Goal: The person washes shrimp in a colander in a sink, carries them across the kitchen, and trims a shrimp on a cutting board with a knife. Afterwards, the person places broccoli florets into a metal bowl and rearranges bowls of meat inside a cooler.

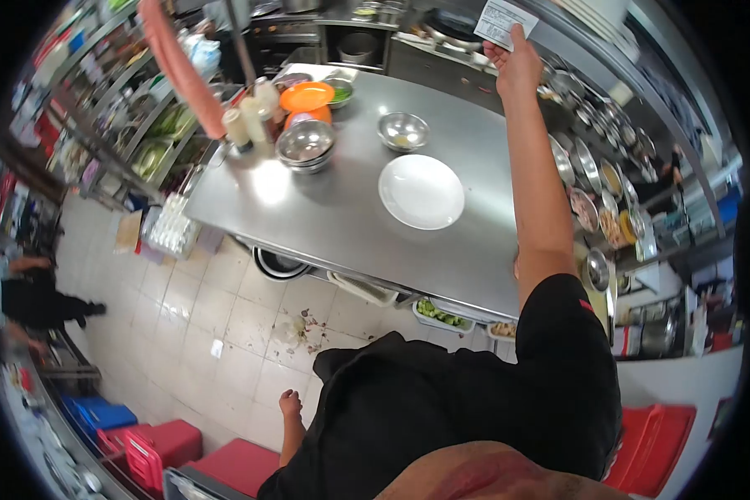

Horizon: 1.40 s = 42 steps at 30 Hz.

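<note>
My right arm stretches up to the top right, where my right hand [518, 67] grips a white printed paper slip [506, 25] by its lower edge. Down by my left side hangs my left hand [290, 404], over the floor, its fingers curled in and nothing visible in them. A white plate [422, 192] lies bare on the steel table [350, 221]. Just behind the plate is a small metal bowl [403, 132] with a little yellowish content.
Stacked metal bowls [305, 143], an orange plate [307, 96] and bottles [250, 117] stand on the table's left. Food containers [610, 208] line the right. Scraps [304, 329] litter the floor. Another person [29, 300] is at far left; red bins [171, 450] stand lower left.
</note>
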{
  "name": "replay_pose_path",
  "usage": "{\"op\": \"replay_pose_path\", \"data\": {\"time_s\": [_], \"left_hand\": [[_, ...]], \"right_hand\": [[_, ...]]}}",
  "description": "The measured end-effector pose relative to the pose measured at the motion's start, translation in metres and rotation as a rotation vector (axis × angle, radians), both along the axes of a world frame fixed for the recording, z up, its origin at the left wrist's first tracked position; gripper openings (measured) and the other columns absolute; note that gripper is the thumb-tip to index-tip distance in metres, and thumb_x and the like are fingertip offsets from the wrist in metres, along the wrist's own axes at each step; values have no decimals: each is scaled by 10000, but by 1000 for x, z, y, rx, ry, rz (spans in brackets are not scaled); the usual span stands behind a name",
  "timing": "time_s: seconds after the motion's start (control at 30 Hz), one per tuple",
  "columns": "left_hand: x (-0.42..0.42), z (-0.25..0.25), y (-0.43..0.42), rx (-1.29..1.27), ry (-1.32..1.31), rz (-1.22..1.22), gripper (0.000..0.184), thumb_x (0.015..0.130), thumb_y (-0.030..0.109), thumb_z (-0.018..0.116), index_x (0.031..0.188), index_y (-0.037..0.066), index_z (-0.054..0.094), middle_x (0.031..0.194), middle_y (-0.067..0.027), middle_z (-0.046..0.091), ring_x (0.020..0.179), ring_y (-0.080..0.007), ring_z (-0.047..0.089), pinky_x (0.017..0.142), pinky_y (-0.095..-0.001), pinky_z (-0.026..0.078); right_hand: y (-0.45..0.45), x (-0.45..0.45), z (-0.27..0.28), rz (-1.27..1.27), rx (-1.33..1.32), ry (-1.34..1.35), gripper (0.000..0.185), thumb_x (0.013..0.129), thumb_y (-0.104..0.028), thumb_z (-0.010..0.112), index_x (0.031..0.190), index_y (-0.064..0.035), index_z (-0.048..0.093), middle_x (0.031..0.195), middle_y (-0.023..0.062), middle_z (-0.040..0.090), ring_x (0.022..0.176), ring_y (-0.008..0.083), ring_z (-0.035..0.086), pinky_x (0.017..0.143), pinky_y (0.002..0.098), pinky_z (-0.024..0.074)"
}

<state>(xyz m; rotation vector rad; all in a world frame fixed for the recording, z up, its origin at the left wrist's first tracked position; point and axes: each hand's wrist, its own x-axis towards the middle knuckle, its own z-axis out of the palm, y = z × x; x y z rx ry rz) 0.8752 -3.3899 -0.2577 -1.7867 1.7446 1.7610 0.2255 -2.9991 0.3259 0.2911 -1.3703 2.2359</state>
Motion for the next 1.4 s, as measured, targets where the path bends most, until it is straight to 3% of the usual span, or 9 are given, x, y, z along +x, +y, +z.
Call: {"op": "replay_pose_path", "data": {"time_s": [0.4, 0.5, 0.73, 0.8, 0.87, 0.93, 0.97, 1.13, 1.4], "left_hand": [[-94, 42, -19, -110, 64, -188, 409, 824, 96, 616, 1208, -27, 548, 641, -26, 535, 473, -92, 461, 412, -249, 376], [-101, 41, -9, -128, 78, -248, 410, 810, 95, 626, 1193, -37, 563, 622, -29, 547, 461, -100, 465, 416, -257, 365], [-32, 56, 43, -169, -38, -346, 423, 779, 93, 642, 1177, -38, 585, 628, -57, 583, 490, -115, 508, 452, -270, 399], [26, -5, 40, -489, 31, -635, 403, 777, 182, 663, 1101, -54, 626, 850, -200, 687, 775, -288, 675, 698, -377, 528], [51, -36, 53, -543, -104, -621, 403, 784, 221, 663, 1095, -34, 640, 1011, -232, 670, 965, -345, 648, 833, -399, 505], [22, 12, 75, -326, -124, -439, 389, 794, 210, 661, 1111, -16, 643, 1000, -208, 679, 964, -314, 648, 833, -381, 504], [25, 21, 86, -324, -171, -417, 393, 794, 204, 662, 1122, -12, 640, 997, -202, 681, 949, -298, 651, 826, -369, 505], [41, 28, 113, -204, -145, -208, 414, 801, 183, 659, 1163, -13, 617, 1014, -195, 679, 943, -266, 651, 832, -345, 503], [89, 40, 156, -230, -147, -75, 406, 814, 169, 643, 1176, -12, 608, 1025, -189, 676, 939, -259, 648, 824, -342, 504]], "right_hand": [[68, 21, 7, -13, -130, -153, 232, 888, -217, 613, 1060, -63, 590, 927, 107, 668, 781, 199, 655, 643, 354, 546], [57, 18, 9, 62, -158, -100, 281, 878, -361, 650, 916, -85, 606, 724, 45, 649, 585, 126, 609, 516, 275, 515], [43, 20, -5, 216, -219, -69, 260, 892, -345, 634, 924, -89, 604, 686, 31, 623, 586, 138, 610, 522, 275, 525], [44, 7, -33, 246, -219, -101, 262, 897, -349, 628, 915, -89, 599, 687, 30, 616, 601, 139, 615, 534, 269, 527], [44, 19, -45, 303, -149, -38, 312, 895, -375, 632, 907, -68, 579, 757, 52, 618, 687, 145, 623, 577, 284, 539], [48, 9, -57, 281, -85, -204, 254, 880, -286, 630, 855, -35, 599, 775, 115, 632, 684, 237, 625, 606, 347, 535], [51, 7, -79, 379, 3, -141, 271, 883, -252, 662, 983, -8, 597, 865, 102, 667, 720, 192, 656, 633, 295, 540], [17, -17, -209, 338, 376, -500, 295, 862, -270, 661, 970, 4, 654, 761, 38, 647, 688, 106, 604, 593, 250, 491], [-95, -2, -279, 277, 1167, -204, 363, 831, -387, 619, 986, -68, 697, 909, 98, 698, 837, 266, 650, 742, 357, 498]]}}
